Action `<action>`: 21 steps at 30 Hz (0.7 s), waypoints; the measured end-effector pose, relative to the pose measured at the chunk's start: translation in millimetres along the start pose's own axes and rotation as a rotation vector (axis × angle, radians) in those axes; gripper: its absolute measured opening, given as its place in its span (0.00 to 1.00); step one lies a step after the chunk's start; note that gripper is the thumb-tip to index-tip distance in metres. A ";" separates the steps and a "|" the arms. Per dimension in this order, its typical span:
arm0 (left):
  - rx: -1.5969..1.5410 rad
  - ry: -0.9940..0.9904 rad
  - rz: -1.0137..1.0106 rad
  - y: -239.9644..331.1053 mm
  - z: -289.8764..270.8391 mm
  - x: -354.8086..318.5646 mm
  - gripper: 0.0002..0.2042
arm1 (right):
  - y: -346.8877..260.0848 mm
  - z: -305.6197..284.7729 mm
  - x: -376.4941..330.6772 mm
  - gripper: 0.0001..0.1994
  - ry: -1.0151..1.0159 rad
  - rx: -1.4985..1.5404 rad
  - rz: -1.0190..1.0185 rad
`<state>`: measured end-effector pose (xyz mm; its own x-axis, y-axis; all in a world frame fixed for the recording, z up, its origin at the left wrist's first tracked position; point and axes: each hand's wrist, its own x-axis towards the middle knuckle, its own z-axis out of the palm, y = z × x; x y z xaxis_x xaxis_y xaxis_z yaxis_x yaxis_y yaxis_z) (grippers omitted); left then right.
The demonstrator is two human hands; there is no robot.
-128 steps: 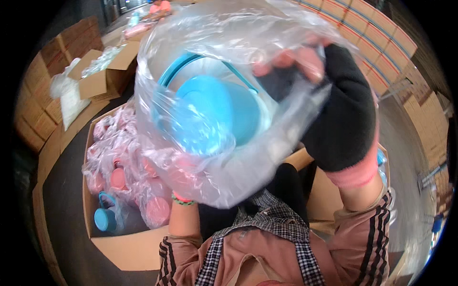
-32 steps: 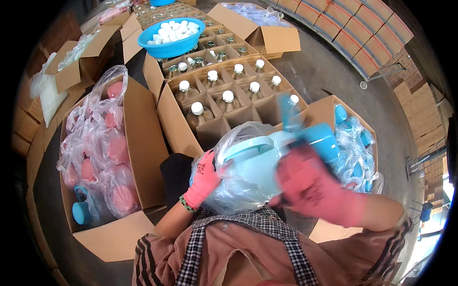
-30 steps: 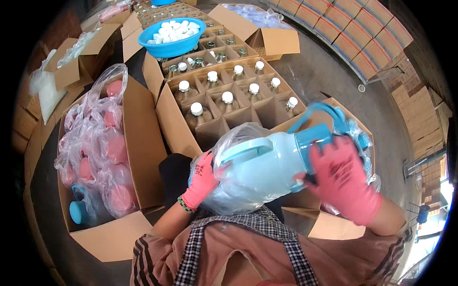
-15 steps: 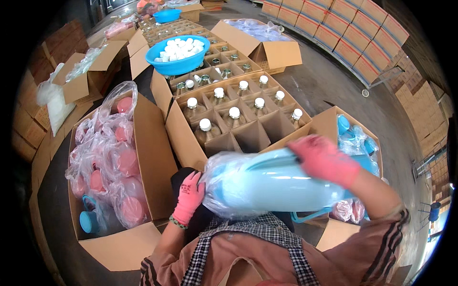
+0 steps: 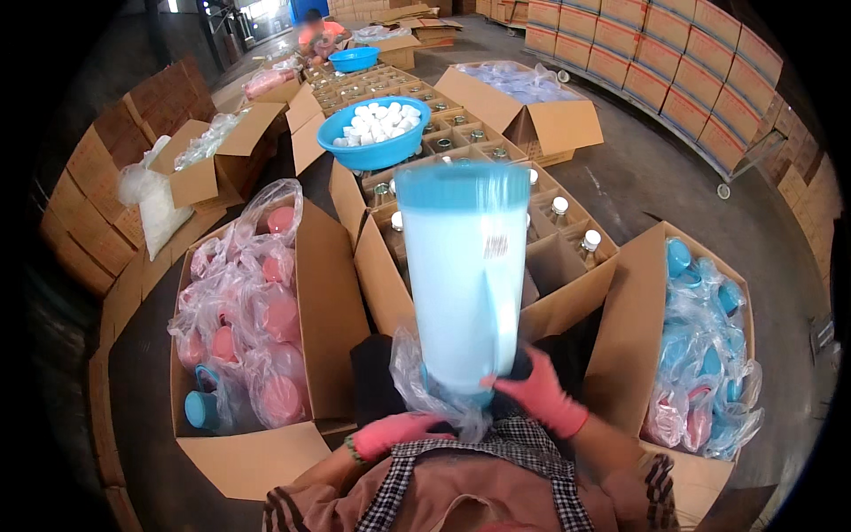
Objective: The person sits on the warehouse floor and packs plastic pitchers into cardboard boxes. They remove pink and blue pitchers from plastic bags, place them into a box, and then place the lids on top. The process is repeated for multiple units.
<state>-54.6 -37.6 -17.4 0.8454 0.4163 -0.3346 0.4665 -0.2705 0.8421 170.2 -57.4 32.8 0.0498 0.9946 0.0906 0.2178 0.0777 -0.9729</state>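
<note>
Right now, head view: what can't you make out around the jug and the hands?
- Blue jug: motion-blurred; its base is hidden by the clear plastic bag.
- Left hand: fingertips lost behind the bag, grip unclear.
- Right hand: palm side hidden against the jug.
- Divided carton: middle cells blocked by the jug.
- Person at the far end: too small.

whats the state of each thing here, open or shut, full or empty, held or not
light blue jug: held upright, bag pulled down off it
clear plastic bag: bunched around jug's base
left hand: gloved, gripping the bag
right hand: gloved, gripping jug's base
divided carton: open, capped bottles inside
blue basin: full of white caps
</note>
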 end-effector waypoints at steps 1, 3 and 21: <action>0.094 0.013 -0.080 7.5 -14.6 -10.3 0.19 | 32.6 8.9 -16.2 0.27 0.003 -0.052 0.044; 0.050 0.089 -0.212 10.2 -41.6 -30.9 0.16 | 66.1 29.6 -42.5 0.24 -0.025 -0.078 0.097; 0.683 0.889 0.457 81.3 -66.9 75.0 0.29 | 97.4 -30.1 132.9 0.28 0.126 0.614 0.159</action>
<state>29.4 29.7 54.2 0.6192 0.5408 0.5693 0.4393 -0.8395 0.3197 227.4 80.2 -43.4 0.1575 0.9846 -0.0764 -0.3972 -0.0077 -0.9177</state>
